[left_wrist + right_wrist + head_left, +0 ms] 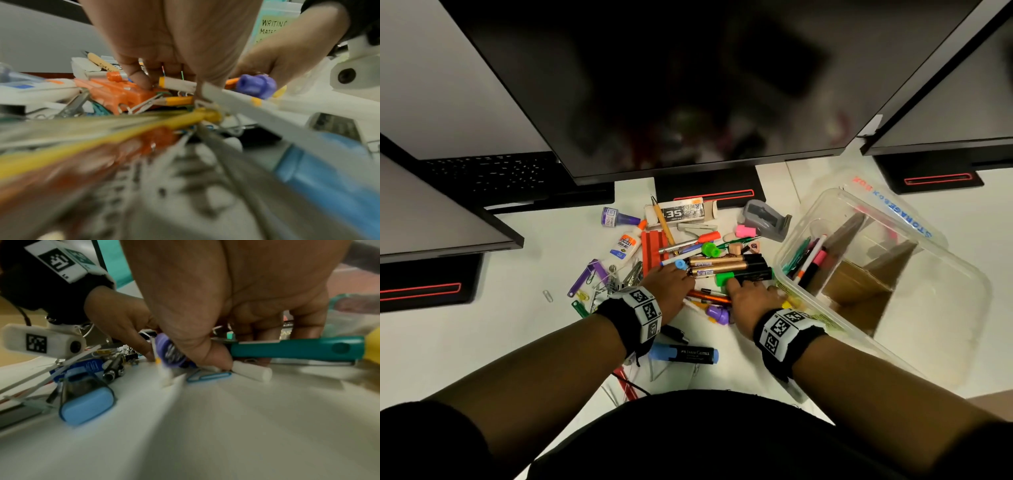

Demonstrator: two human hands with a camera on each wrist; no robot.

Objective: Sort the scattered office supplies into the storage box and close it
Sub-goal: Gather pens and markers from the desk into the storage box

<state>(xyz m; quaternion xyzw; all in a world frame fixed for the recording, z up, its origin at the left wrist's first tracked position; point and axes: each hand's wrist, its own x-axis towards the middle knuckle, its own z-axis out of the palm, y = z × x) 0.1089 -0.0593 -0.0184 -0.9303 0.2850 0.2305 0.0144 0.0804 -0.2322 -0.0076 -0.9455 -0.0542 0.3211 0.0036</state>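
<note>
Reaching into the pile, both hands sit palm-down on the tabletop. We note the right hand curled, its grip clamped on a purple-capped marker, thumb tip pressed to the surface beside a white chalk stick and one blue paper clip. The left hand has fingers bent down among the pens; we cannot tell whether its grip holds anything. Both forearms extend forward, each with one tagged wristband. Counted nearby: two gold-barrelled markers, one blue highlighter, one glue bottle, one tape dispenser. The storage box stands open just right of the right hand, several pens in its left compartment.
</note>
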